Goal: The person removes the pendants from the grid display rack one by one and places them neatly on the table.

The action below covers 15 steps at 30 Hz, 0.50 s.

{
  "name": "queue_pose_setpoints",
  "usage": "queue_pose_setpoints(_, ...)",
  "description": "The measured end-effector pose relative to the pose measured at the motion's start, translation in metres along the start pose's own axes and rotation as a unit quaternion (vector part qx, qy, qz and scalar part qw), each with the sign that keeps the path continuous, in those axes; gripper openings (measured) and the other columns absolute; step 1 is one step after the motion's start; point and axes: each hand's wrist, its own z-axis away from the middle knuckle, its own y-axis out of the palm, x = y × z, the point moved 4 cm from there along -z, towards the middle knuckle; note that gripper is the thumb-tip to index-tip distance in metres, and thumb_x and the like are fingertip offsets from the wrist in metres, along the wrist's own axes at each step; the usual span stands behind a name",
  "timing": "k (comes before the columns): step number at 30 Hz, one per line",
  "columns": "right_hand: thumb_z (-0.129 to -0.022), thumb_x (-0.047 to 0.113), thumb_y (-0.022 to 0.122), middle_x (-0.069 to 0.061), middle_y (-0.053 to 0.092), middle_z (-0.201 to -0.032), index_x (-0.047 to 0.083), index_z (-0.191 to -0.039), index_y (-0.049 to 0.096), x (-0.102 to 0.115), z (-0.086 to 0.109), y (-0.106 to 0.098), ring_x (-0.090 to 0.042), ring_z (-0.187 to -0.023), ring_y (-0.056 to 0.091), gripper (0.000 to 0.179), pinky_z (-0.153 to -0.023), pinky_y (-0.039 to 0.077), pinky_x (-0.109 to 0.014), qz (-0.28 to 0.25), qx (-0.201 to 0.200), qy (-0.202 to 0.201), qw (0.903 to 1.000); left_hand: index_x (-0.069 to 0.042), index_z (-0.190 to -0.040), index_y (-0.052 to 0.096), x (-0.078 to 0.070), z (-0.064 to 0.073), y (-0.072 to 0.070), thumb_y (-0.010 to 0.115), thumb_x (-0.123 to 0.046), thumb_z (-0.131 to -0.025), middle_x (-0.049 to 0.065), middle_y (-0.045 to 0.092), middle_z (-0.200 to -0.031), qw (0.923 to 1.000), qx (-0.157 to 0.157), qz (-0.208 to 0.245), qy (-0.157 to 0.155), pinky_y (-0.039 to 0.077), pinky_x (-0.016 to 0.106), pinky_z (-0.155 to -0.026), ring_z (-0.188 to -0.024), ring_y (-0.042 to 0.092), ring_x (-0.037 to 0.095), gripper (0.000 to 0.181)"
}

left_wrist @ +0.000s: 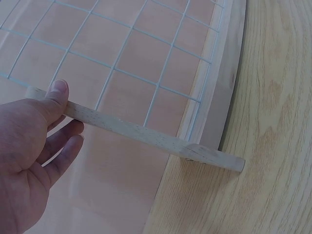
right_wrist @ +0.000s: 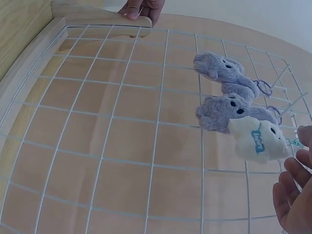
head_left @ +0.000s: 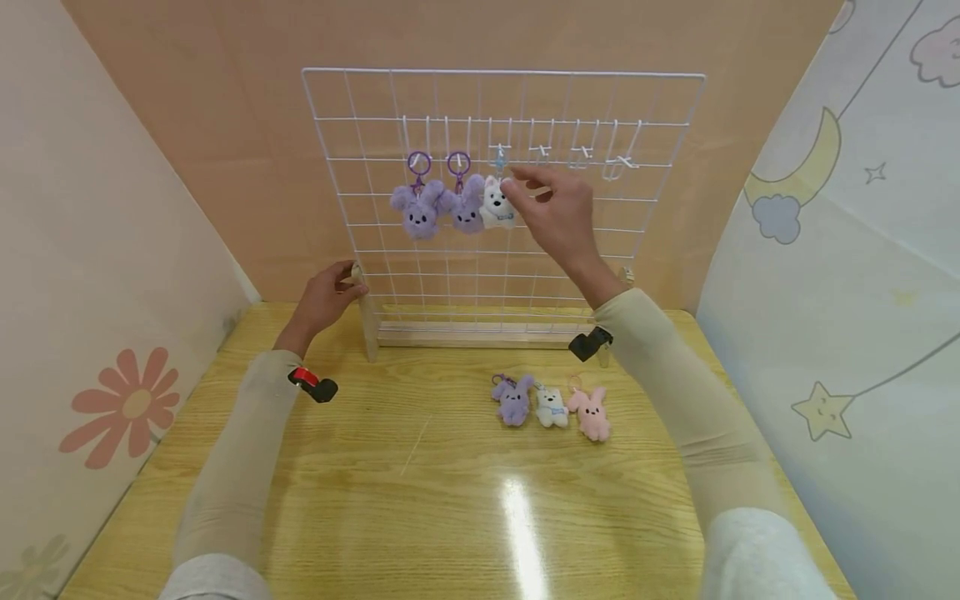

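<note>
My left hand (left_wrist: pixel 29 151) grips the upper part of the wooden side post (left_wrist: pixel 126 127) of a white wire grid rack (head_left: pixel 480 73), thumb on one side and fingers on the other. A white plush dog keychain (head_left: pixel 497 204) hangs by a light blue ring from a hook on the grid. Beside it is my right hand (head_left: pixel 558 212), its fingertips right at the dog's head and clasp, with a gap between thumb and fingers in the right wrist view. Left of the dog hang a purple plush keychain (head_left: pixel 420 212) and another purple plush keychain (head_left: pixel 467 215).
Farther right along the grid are several white hooks (head_left: pixel 621 162). On the wooden table (head_left: pixel 360 500) in front of the rack lie a purple plush keychain (head_left: pixel 513 404), a white plush keychain (head_left: pixel 552 408) and a pink plush keychain (head_left: pixel 592 417). Patterned panels (head_left: pixel 847 292) stand at both sides.
</note>
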Motion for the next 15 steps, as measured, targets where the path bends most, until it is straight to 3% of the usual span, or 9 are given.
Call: queue_pose_setpoints(15,-0.095,0.024,0.077,-0.009,0.077,-0.108,0.004,-0.115,0.078,-0.006,-0.01,0.016,-0.015,-0.088,0.068,0.028,-0.076,0.057,-0.019,-0.029,-0.011,0.007,0.9995,0.0,-0.158,0.033,0.0,0.0,0.0,0.06,-0.025,-0.106,0.025,0.043,-0.156,1.0,-0.001,-0.001,0.002,0.05,0.057,-0.103,-0.133,0.054,0.044,0.064)
